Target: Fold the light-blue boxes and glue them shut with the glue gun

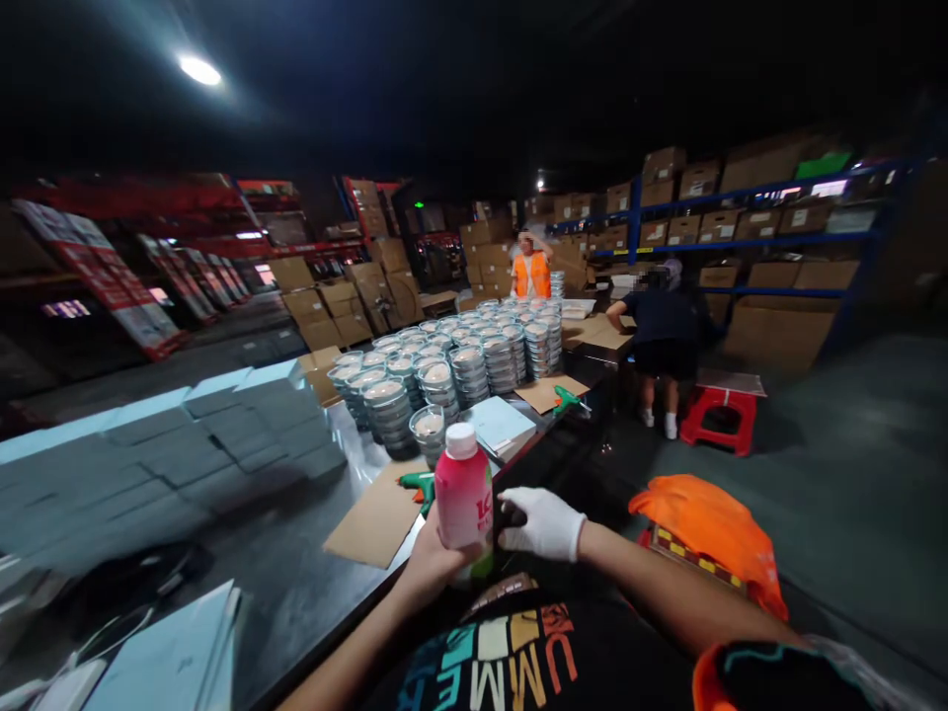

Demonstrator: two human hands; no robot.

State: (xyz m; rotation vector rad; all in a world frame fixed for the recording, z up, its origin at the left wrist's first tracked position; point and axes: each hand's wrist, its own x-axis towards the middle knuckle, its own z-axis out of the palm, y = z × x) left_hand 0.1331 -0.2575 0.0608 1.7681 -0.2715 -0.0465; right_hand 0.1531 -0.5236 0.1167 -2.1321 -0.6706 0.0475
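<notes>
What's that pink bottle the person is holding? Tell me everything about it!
The pink bottle stands upright, close in front of the person, at the near edge of the dark table. It looks like smooth plastic, with a white screw cap on top, white markings on its side and a green band near the bottom. The cap is on. The bare left hand wraps around its lower part, and the white-gloved right hand touches its right side.

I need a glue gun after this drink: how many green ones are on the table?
2. One green glue gun lies on cardboard just past the pink bottle held in the left hand; the other lies on cardboard farther along. Stacks may hide more.
</notes>
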